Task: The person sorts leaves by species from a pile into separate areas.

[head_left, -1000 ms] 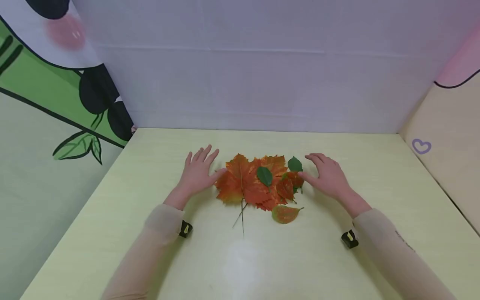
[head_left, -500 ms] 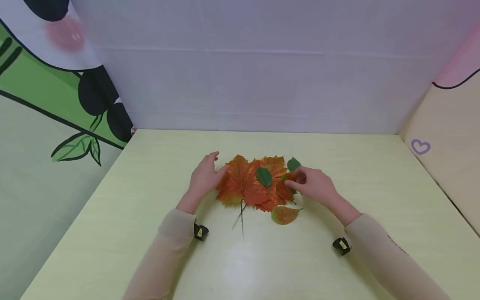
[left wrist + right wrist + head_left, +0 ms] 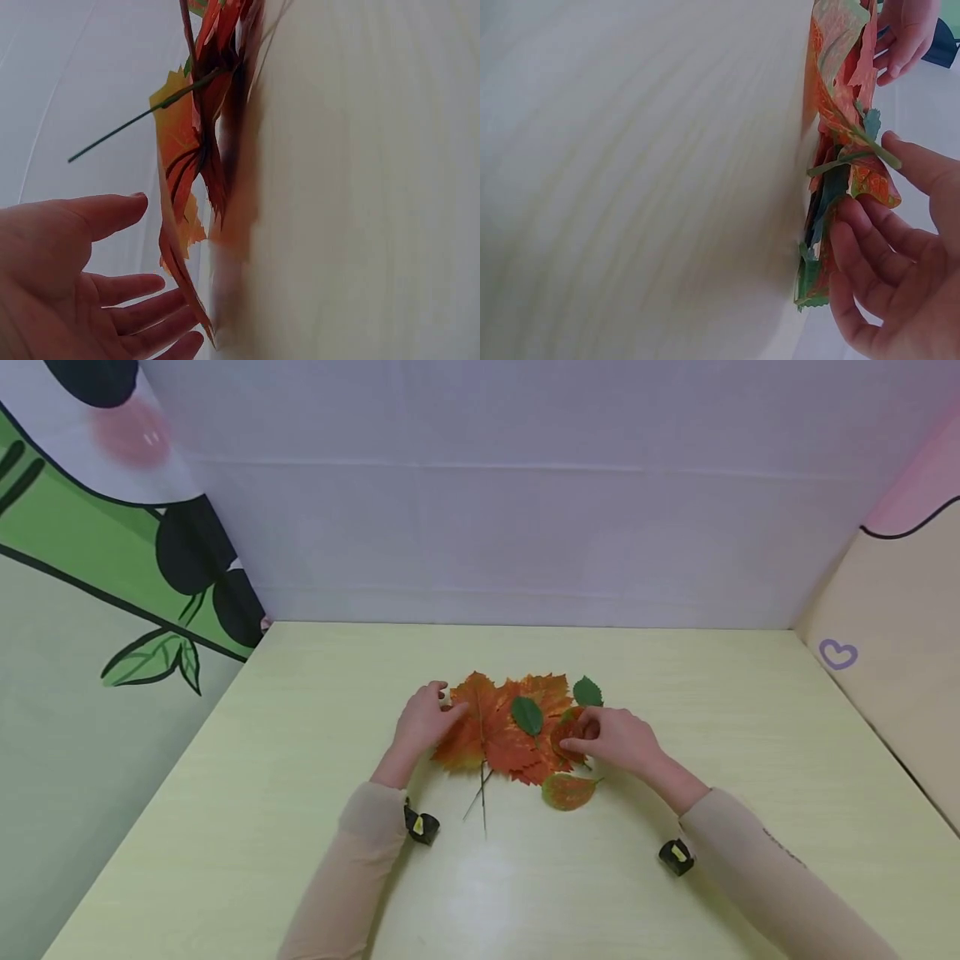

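Note:
A flat pile of artificial autumn leaves lies mid-table in the head view. It has a large orange maple leaf (image 3: 480, 727), a small green leaf (image 3: 527, 716) on top and another green leaf (image 3: 587, 691) at its back right. At the left edge is my left hand (image 3: 423, 722), its thumb over the maple leaf; the left wrist view shows its fingers touching the leaf edge, thumb apart. My right hand (image 3: 618, 743) reaches over a red-green leaf (image 3: 564, 739) at the right. In the right wrist view its loosely bent fingers (image 3: 870, 251) touch leaves, with a gap to the thumb.
A single red-green leaf (image 3: 567, 791) lies at the pile's front right. Thin stems (image 3: 483, 802) stick out toward the front. The pale table (image 3: 225, 827) ends at a lilac backdrop (image 3: 525, 543), with printed panels at both sides.
Both hands have moved inward to the leaf pile. The left fingers have gone from spread to bent at its left edge. The right hand has come down onto the right-hand leaves.

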`<action>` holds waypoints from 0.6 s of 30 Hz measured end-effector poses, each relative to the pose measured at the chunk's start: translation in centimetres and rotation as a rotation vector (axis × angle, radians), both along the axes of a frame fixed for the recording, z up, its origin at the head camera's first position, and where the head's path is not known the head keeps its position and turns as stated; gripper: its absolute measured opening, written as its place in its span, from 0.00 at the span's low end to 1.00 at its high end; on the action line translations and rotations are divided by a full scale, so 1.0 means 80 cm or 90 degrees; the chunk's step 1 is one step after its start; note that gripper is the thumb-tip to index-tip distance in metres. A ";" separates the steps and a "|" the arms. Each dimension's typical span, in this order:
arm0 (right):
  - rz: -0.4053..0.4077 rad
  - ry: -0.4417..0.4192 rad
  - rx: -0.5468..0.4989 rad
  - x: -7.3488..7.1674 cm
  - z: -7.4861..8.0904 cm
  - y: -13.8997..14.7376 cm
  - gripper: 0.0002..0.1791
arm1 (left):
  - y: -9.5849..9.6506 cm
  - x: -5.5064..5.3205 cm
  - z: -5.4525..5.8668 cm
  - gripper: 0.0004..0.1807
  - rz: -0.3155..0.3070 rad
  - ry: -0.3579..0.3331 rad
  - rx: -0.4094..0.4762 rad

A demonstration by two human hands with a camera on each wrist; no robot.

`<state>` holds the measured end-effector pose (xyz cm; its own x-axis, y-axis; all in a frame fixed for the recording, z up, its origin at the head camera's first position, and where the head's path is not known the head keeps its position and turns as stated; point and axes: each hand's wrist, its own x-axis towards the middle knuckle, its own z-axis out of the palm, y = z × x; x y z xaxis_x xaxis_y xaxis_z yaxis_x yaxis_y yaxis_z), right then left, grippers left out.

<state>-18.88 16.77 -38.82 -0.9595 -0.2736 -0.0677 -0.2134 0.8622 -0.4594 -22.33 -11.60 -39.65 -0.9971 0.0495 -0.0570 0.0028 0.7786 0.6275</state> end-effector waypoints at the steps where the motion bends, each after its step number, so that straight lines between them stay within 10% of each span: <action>1: 0.001 -0.003 0.003 0.000 0.000 0.000 0.22 | 0.001 0.000 -0.002 0.34 -0.002 -0.005 -0.003; 18: 0.027 -0.009 -0.006 -0.001 0.000 -0.009 0.14 | 0.006 -0.002 -0.010 0.37 -0.005 -0.016 0.045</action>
